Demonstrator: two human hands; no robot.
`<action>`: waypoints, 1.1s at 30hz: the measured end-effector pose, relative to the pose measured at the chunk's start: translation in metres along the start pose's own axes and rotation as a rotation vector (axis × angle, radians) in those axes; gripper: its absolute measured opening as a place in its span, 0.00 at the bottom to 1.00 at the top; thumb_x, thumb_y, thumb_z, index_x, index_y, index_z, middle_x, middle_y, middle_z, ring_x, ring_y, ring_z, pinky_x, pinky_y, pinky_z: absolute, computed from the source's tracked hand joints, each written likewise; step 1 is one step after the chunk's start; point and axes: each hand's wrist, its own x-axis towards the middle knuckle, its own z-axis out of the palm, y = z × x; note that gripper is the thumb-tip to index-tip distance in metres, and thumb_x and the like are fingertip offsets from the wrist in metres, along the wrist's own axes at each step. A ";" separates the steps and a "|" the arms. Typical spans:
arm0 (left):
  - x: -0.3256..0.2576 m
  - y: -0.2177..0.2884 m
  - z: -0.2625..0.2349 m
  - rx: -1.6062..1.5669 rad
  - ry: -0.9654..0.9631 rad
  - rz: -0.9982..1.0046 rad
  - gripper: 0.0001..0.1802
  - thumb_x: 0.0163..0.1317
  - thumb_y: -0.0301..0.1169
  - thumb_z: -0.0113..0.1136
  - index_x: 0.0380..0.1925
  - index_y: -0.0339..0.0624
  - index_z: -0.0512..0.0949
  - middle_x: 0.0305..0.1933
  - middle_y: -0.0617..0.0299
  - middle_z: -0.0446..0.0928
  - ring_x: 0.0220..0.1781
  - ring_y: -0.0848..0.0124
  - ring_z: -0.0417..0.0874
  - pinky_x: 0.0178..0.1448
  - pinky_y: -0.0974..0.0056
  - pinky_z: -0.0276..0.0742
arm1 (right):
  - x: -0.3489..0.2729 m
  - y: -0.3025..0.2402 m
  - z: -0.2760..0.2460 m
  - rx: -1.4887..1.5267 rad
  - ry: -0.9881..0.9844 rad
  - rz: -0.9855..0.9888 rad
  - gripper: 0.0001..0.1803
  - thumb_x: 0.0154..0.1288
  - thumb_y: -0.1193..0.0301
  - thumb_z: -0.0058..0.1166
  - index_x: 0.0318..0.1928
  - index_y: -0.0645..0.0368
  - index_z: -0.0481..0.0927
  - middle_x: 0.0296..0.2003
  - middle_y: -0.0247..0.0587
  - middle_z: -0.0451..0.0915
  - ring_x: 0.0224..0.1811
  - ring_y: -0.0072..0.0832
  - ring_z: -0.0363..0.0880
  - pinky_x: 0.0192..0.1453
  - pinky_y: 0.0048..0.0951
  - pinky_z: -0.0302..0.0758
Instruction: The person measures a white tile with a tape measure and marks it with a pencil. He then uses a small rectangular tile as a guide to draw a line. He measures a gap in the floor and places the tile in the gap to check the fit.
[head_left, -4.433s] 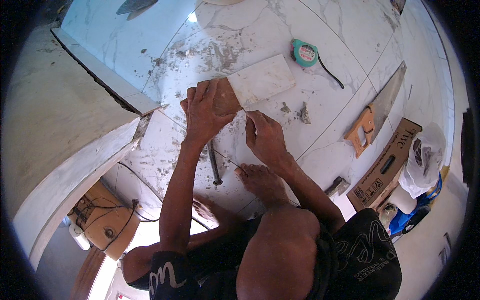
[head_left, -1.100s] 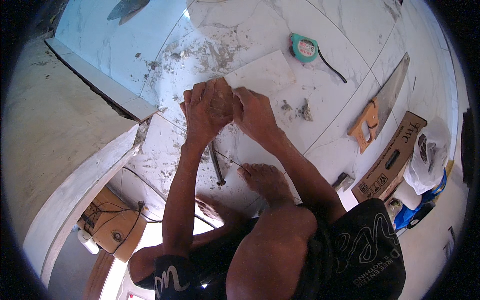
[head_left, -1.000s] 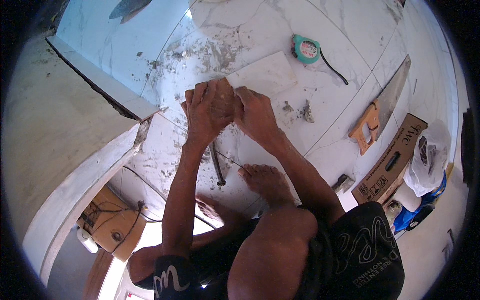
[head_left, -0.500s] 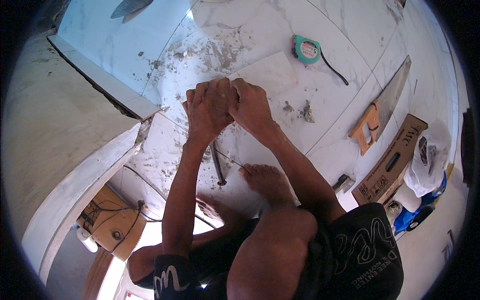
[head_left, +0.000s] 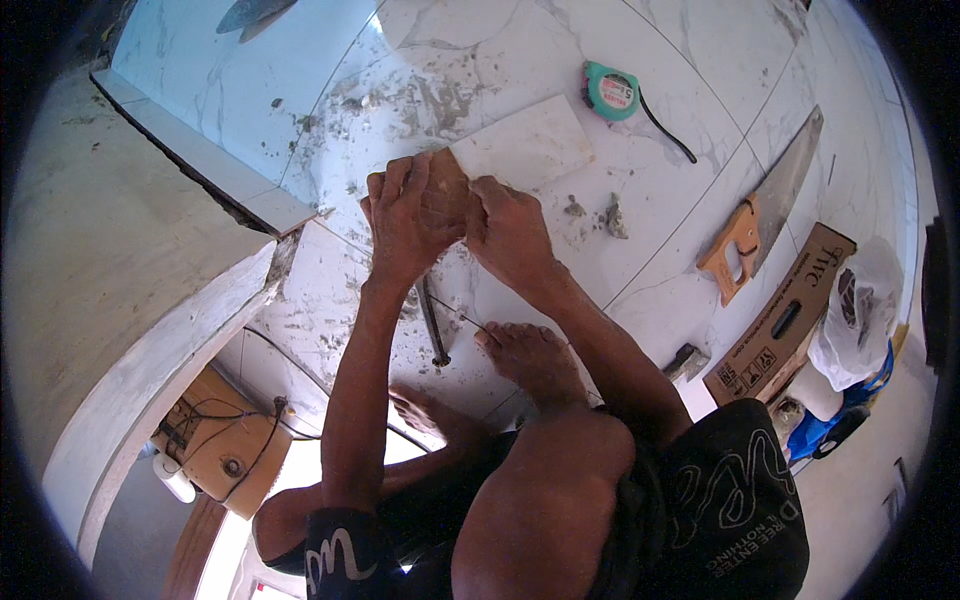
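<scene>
Squatting person's left hand point(head_left: 410, 215) and right hand point(head_left: 512, 228) are both closing a tight grip on the near end of a pale rectangular tile piece point(head_left: 520, 150) lying on the mortar-smeared marble floor point(head_left: 660, 60), with a tape measure point(head_left: 612, 90) and handsaw point(head_left: 760, 215) lying nearby.

the white marbled tile floor point(head_left: 650, 60) is smeared with grey mortar. on it lie a loose tile piece point(head_left: 525, 145), a green tape measure point(head_left: 612, 90), a handsaw point(head_left: 760, 215), a cardboard box point(head_left: 785, 315) and a dark metal rod point(head_left: 433, 325).
</scene>
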 end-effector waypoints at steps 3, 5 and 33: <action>0.000 0.000 -0.003 -0.001 -0.012 0.005 0.55 0.30 0.35 0.88 0.65 0.39 0.74 0.62 0.55 0.72 0.58 0.53 0.70 0.61 0.45 0.68 | 0.027 -0.006 0.005 -0.066 -0.008 -0.061 0.08 0.64 0.78 0.57 0.42 0.69 0.80 0.28 0.62 0.82 0.32 0.58 0.85 0.38 0.51 0.80; -0.001 0.000 -0.002 0.004 -0.026 -0.016 0.54 0.30 0.35 0.87 0.65 0.39 0.74 0.62 0.55 0.72 0.59 0.52 0.70 0.61 0.46 0.69 | 0.032 -0.011 0.004 -0.071 -0.028 -0.051 0.06 0.64 0.78 0.56 0.41 0.69 0.79 0.28 0.62 0.82 0.32 0.59 0.85 0.38 0.52 0.80; -0.003 0.001 -0.002 0.011 -0.013 -0.042 0.57 0.31 0.39 0.88 0.68 0.40 0.73 0.63 0.58 0.70 0.61 0.54 0.69 0.64 0.45 0.66 | -0.033 0.003 -0.017 -0.046 -0.195 0.120 0.12 0.62 0.77 0.59 0.45 0.66 0.77 0.29 0.55 0.83 0.32 0.54 0.85 0.38 0.51 0.80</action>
